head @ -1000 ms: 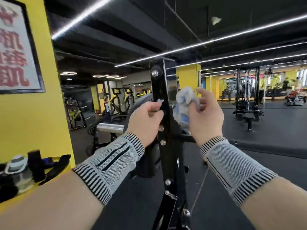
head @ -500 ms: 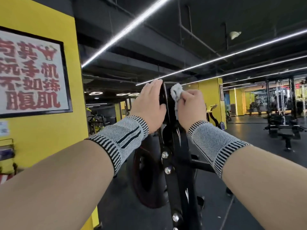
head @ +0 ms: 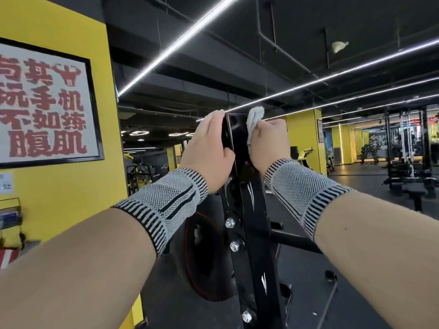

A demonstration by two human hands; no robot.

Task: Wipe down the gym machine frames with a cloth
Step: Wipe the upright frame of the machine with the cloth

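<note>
We stand in a gym with a yellow wall (head: 71, 186) and its framed poster (head: 45, 105) on the left, and more machines far off on the right. Right in front of us rises the black upright post (head: 249, 222) of a machine frame, bolted down its near face, with a weight plate (head: 204, 255) just behind it on the left. Our left hand (head: 209, 148) lies on the left side of the post's top, fingers fairly straight and pressed flat, steadying it. Our right hand (head: 270, 143) is curled round the bunched white cloth (head: 254, 124), pressing it to the post's right face at the very top. We judge this the top of a wiping stroke; next we should draw the cloth down the post with steady pressure.
</note>
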